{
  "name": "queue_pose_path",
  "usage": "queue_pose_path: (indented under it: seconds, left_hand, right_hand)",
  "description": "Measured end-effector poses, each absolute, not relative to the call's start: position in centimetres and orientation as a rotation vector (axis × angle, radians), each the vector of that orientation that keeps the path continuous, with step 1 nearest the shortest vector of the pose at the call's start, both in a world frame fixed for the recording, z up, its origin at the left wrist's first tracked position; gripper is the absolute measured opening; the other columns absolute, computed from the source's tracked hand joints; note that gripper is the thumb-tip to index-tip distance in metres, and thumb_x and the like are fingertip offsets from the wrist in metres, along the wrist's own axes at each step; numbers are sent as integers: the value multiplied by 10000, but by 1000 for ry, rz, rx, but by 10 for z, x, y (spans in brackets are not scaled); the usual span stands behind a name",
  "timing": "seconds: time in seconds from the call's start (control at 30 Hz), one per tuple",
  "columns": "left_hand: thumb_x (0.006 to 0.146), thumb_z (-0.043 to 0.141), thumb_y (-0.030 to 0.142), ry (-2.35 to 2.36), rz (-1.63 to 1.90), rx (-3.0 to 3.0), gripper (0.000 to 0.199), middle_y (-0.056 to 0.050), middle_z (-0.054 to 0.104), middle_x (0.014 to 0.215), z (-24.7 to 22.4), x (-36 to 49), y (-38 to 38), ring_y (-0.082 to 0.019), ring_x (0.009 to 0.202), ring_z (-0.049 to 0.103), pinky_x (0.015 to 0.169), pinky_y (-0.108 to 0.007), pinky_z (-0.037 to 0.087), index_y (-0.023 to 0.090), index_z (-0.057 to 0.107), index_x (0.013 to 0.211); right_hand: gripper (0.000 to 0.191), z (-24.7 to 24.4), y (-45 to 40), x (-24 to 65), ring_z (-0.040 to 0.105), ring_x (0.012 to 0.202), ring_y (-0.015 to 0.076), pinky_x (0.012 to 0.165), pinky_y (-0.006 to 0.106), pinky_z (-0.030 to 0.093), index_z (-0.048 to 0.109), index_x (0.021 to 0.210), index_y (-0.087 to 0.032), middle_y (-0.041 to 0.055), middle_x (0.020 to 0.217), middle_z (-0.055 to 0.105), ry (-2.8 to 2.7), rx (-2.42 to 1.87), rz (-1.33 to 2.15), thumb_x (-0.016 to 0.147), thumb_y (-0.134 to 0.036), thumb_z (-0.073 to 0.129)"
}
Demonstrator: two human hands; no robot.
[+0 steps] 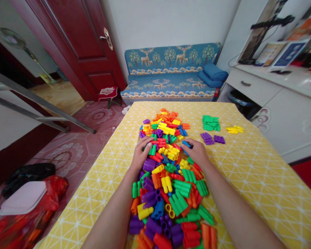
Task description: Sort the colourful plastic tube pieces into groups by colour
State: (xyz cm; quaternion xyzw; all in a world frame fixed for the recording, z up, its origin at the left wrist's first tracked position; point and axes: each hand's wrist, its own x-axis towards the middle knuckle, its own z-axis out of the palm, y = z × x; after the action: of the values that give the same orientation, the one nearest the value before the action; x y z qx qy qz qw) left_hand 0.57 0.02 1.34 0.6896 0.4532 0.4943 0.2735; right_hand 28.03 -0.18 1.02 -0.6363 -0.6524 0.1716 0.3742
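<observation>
A long heap of plastic bullet-shaped building pieces (181, 188) in red, orange, yellow, green, blue and purple runs down the table. My left hand (142, 152) rests at the heap's left edge, thumb and fingers apart, touching the pieces beside a green piece (152, 149) and red ones. On the heap's right side, my right hand (197, 152) has its thumb and fingers closed on a blue piece (187, 144). Sorted by colour farther right lie a green group (210, 123), a yellow group (234, 129) and a purple group (207, 138).
A yellow patterned cloth (251, 180) covers the table. Beyond it stands a blue sofa (168, 79) with deer prints. A white cabinet (295, 117) is at the right, and a small stool (109, 94) stands by the red door (83, 41). Bags (54, 190) lie on the left floor.
</observation>
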Motion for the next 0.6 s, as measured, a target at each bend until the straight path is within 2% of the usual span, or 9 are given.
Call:
queue_pose_path:
  seconds: [0.13, 0.27, 0.47, 0.6]
  left_hand:
    - [940, 507, 413, 1216, 1334, 1853, 338, -73, 656, 1245, 13, 6, 0, -239, 1254, 530, 1132, -463, 354, 238, 700, 1156]
    - [938, 511, 411, 1221, 1330, 1845, 339, -72, 652, 1252, 12, 6, 0, -239, 1261, 526, 1137, -462, 348, 241, 698, 1164]
    - [940, 506, 417, 1220, 1329, 1840, 344, -74, 653, 1253, 14, 6, -1, -239, 1266, 522, 1139, -463, 345, 237, 698, 1161]
    - [938, 506, 421, 1222, 1327, 1840, 345, -73, 653, 1252, 16, 6, -1, -240, 1254, 531, 1133, -459, 350, 239, 698, 1159]
  right_hand:
    - [281, 12, -4, 282, 701, 890, 232, 819, 353, 532, 737, 957, -216, 43, 966, 760, -1643, -1577, 426, 798, -419, 625]
    - [285, 17, -7, 279, 688, 914, 235, 877, 375, 513, 737, 962, -214, 53, 948, 759, -1675, -1530, 263, 846, -424, 584]
    - [291, 20, -12, 274, 695, 891, 212, 845, 333, 520, 708, 1011, -227, 43, 987, 752, -1638, -1422, 345, 882, -438, 554]
    - [283, 28, -17, 272, 680, 847, 196, 793, 309, 522, 695, 989, -197, 50, 940, 739, -1503, -1338, 354, 883, -419, 555]
